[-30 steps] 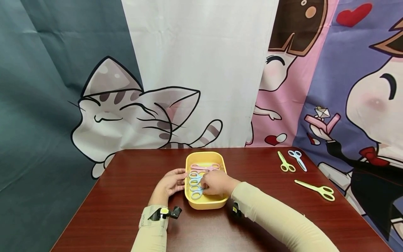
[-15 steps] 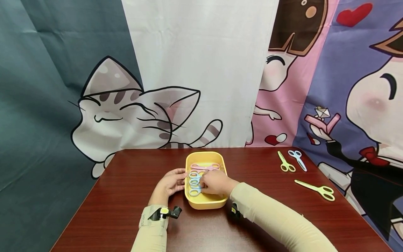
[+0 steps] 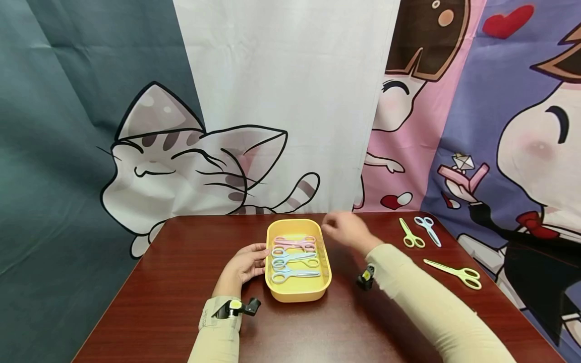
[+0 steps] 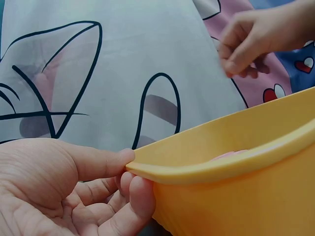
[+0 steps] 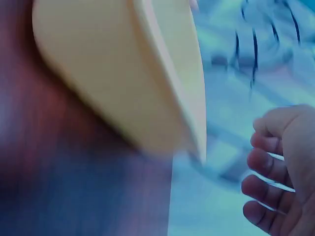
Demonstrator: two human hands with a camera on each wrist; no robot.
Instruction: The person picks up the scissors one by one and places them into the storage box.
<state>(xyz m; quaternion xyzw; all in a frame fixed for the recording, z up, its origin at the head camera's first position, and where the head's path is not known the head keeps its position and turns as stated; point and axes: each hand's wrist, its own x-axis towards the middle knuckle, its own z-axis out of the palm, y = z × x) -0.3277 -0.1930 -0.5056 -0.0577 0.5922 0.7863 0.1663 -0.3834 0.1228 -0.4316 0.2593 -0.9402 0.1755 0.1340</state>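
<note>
A yellow plastic bin (image 3: 297,296) stands mid-table. In it lie pink scissors (image 3: 295,243) toward the far end, blue scissors (image 3: 290,257) with yellow scissors (image 3: 311,262) against them, and another pair of blue scissors (image 3: 295,275) nearer the front. My left hand (image 3: 246,263) pinches the bin's left rim; in the left wrist view its thumb lies at the rim with fingers bent below. My right hand (image 3: 347,229) is raised off the bin's far right corner. Loosely curled fingers (image 5: 257,186) show in the right wrist view, with nothing in them.
Yellow-green scissors (image 3: 411,236) and blue scissors (image 3: 428,229) lie at the back right of the brown table (image 3: 181,282). Larger yellow-green scissors (image 3: 456,273) lie nearer on the right. A cartoon-printed cloth (image 3: 290,101) hangs behind the table.
My right hand has left the blue scissors inside the bin and moved up and right, out over the rim. Those scissors now lie flat, fully visible. My left hand stays on the rim.
</note>
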